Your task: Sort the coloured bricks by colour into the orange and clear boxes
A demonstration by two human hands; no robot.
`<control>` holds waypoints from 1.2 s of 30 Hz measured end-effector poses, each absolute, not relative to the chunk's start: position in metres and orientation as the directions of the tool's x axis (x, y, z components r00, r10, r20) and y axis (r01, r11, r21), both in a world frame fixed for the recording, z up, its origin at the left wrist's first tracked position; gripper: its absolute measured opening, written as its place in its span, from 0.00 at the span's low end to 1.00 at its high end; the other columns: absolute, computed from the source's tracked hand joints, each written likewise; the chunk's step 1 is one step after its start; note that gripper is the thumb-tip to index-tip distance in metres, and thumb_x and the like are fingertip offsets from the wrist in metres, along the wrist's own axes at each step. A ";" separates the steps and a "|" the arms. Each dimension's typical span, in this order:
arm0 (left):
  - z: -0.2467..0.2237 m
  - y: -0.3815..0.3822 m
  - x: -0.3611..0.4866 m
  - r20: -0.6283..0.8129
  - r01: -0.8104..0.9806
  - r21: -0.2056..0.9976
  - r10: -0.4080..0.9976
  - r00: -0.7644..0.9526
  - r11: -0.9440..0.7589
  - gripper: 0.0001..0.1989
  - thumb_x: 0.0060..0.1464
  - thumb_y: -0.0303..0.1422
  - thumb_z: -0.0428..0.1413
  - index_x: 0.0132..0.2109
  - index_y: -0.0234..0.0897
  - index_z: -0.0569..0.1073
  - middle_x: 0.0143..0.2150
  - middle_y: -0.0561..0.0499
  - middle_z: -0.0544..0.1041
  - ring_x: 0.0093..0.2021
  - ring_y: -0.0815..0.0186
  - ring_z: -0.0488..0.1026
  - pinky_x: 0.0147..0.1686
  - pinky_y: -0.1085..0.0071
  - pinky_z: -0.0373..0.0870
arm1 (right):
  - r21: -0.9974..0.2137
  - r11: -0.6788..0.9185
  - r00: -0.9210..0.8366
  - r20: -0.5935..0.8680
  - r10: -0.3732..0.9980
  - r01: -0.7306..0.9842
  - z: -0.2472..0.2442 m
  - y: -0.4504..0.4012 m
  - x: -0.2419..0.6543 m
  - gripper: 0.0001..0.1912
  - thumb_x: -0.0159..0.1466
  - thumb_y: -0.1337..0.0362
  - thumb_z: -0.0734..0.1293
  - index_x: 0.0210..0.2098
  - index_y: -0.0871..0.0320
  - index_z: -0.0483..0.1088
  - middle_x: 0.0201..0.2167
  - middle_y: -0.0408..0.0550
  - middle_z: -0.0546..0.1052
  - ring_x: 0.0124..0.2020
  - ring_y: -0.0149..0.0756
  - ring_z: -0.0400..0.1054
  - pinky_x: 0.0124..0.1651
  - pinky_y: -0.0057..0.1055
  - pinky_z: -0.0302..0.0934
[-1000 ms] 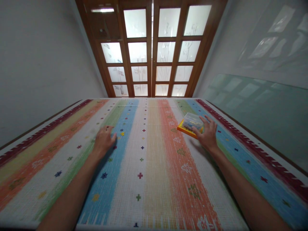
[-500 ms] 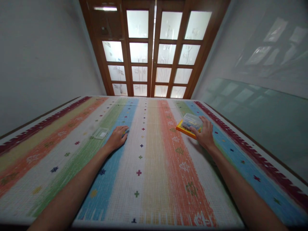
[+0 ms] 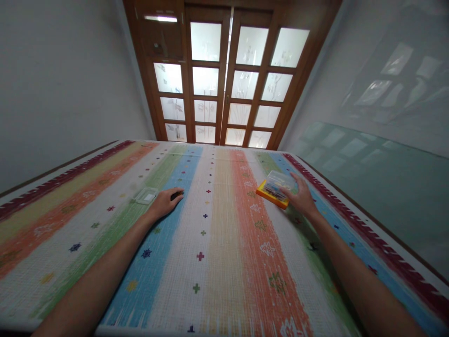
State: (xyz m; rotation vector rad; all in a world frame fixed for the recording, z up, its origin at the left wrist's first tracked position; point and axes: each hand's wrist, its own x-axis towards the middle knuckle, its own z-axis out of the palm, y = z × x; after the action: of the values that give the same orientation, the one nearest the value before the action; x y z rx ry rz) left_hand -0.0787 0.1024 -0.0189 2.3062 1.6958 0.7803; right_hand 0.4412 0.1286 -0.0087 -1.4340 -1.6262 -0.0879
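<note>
My right hand [image 3: 302,196] grips a plastic case [image 3: 271,199] with a yellow-orange base and a see-through lid. Small items, too unclear to name, show through the plastic. The thumb lies over the case's near side and the fingers reach round its right end. On the blue stripe at the left rests my left hand [image 3: 166,202], its fingers curled and the thumb close to them. Something dark shows between them; I cannot make out what it is. Just left of this hand lies a small clear plastic box [image 3: 145,196] with a white patch inside.
A striped, patterned cloth [image 3: 224,243] covers the table. Wooden doors with frosted panes [image 3: 206,79] stand beyond the far edge. There is a pale wall [image 3: 63,70] at the left, and a greenish glass panel [image 3: 372,164] leans along the right wall.
My left hand has shifted slightly left, and the yellow-blue bit at its fingertips no longer shows. My right hand still holds the case, now slightly lower in the picture. The view has tilted up a little.
</note>
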 end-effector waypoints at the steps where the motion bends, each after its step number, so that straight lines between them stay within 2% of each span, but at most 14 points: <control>1: -0.019 0.102 -0.078 0.312 0.834 0.435 0.926 0.213 -0.338 0.20 0.64 0.39 0.51 0.55 0.37 0.81 0.56 0.41 0.85 0.55 0.53 0.82 0.60 0.52 0.75 | -0.502 0.313 0.122 0.660 0.742 0.806 -0.007 0.129 0.442 0.34 0.59 0.38 0.67 0.54 0.55 0.71 0.54 0.62 0.76 0.56 0.59 0.71 0.60 0.62 0.64; 6: -0.020 0.101 -0.076 0.346 0.820 0.426 0.906 0.243 -0.382 0.20 0.64 0.37 0.51 0.57 0.37 0.79 0.57 0.41 0.84 0.58 0.54 0.79 0.63 0.51 0.72 | -0.477 0.341 0.098 0.683 0.723 0.810 0.009 0.124 0.441 0.36 0.58 0.35 0.69 0.53 0.57 0.71 0.50 0.62 0.78 0.45 0.55 0.74 0.51 0.57 0.69; 10: -0.021 0.101 -0.075 0.370 0.819 0.410 0.894 0.252 -0.401 0.20 0.64 0.38 0.50 0.56 0.35 0.79 0.56 0.39 0.83 0.58 0.53 0.78 0.63 0.50 0.72 | -0.428 0.386 0.072 0.740 0.668 0.817 0.030 0.111 0.432 0.33 0.60 0.37 0.69 0.51 0.57 0.73 0.50 0.62 0.78 0.48 0.55 0.73 0.53 0.55 0.68; 12: -0.021 0.101 -0.076 0.377 0.819 0.401 0.889 0.260 -0.410 0.20 0.65 0.38 0.49 0.54 0.35 0.79 0.54 0.38 0.83 0.56 0.53 0.79 0.62 0.51 0.72 | -0.439 0.410 0.077 0.752 0.654 0.800 0.039 0.100 0.420 0.31 0.61 0.39 0.71 0.53 0.56 0.73 0.50 0.60 0.78 0.48 0.53 0.74 0.51 0.52 0.70; 15: -0.021 0.102 -0.076 0.395 0.820 0.387 0.879 0.266 -0.422 0.18 0.65 0.38 0.49 0.52 0.36 0.79 0.52 0.39 0.83 0.55 0.53 0.78 0.62 0.51 0.73 | -0.462 0.479 -0.006 0.715 0.699 0.746 0.041 0.083 0.394 0.29 0.63 0.41 0.71 0.54 0.54 0.73 0.53 0.58 0.78 0.51 0.52 0.74 0.49 0.48 0.71; 18: -0.020 0.101 -0.075 0.441 0.828 0.378 0.867 0.233 -0.415 0.18 0.64 0.37 0.50 0.55 0.35 0.77 0.55 0.37 0.80 0.58 0.49 0.76 0.63 0.46 0.70 | -0.500 0.598 -0.154 0.672 0.724 0.627 0.026 0.066 0.363 0.24 0.67 0.43 0.70 0.54 0.52 0.73 0.56 0.57 0.78 0.56 0.51 0.74 0.52 0.46 0.71; 22: -0.017 0.087 -0.065 0.492 0.822 0.378 0.844 0.212 -0.427 0.20 0.66 0.37 0.49 0.60 0.35 0.72 0.58 0.36 0.78 0.62 0.49 0.73 0.66 0.44 0.66 | -0.511 0.708 -0.360 0.621 0.696 0.487 -0.007 0.047 0.327 0.21 0.69 0.49 0.71 0.56 0.53 0.72 0.53 0.56 0.80 0.57 0.48 0.75 0.57 0.47 0.71; 24: -0.014 0.074 -0.051 0.473 0.780 0.397 0.836 0.277 -0.483 0.21 0.66 0.39 0.52 0.62 0.39 0.71 0.59 0.39 0.78 0.62 0.50 0.73 0.66 0.46 0.66 | -0.547 0.695 -0.422 0.552 0.719 0.468 -0.018 0.038 0.315 0.22 0.68 0.52 0.72 0.58 0.54 0.71 0.54 0.57 0.79 0.55 0.46 0.76 0.56 0.46 0.72; 27: -0.012 0.051 -0.024 0.361 0.649 0.506 0.823 0.439 -0.568 0.28 0.63 0.43 0.57 0.67 0.39 0.67 0.63 0.37 0.76 0.62 0.50 0.74 0.65 0.48 0.68 | -0.560 0.679 -0.501 0.462 0.731 0.474 -0.023 0.026 0.302 0.24 0.66 0.55 0.74 0.58 0.56 0.72 0.57 0.59 0.78 0.58 0.47 0.74 0.60 0.47 0.70; 30: -0.014 0.031 0.003 0.236 0.564 0.594 0.794 0.560 -0.574 0.38 0.57 0.48 0.64 0.69 0.40 0.64 0.66 0.34 0.73 0.64 0.47 0.73 0.64 0.48 0.70 | -0.495 0.709 -0.552 0.448 0.704 0.503 -0.020 0.019 0.293 0.25 0.63 0.58 0.75 0.58 0.56 0.73 0.58 0.60 0.77 0.59 0.49 0.73 0.62 0.50 0.67; 32: -0.016 0.023 0.015 0.197 0.526 0.637 0.778 0.596 -0.564 0.41 0.54 0.49 0.67 0.69 0.40 0.64 0.63 0.35 0.74 0.61 0.48 0.75 0.60 0.50 0.74 | -0.430 0.742 -0.568 0.477 0.671 0.515 -0.018 0.018 0.288 0.25 0.61 0.60 0.75 0.56 0.56 0.74 0.57 0.59 0.78 0.58 0.50 0.74 0.60 0.50 0.67; 36: -0.018 0.017 0.026 0.272 0.478 0.656 0.774 0.572 -0.584 0.32 0.57 0.45 0.66 0.65 0.42 0.69 0.57 0.38 0.78 0.56 0.50 0.77 0.56 0.51 0.75 | -0.235 0.825 -0.633 0.545 0.549 0.514 -0.018 0.018 0.280 0.22 0.62 0.61 0.72 0.55 0.57 0.74 0.54 0.60 0.80 0.54 0.50 0.75 0.56 0.50 0.70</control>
State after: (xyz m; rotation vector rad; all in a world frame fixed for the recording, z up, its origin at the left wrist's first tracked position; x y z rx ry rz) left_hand 0.0258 0.0173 -0.0178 2.2828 0.9988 0.7484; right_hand 0.2801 0.0180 -0.0182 -0.7771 -2.3844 0.0751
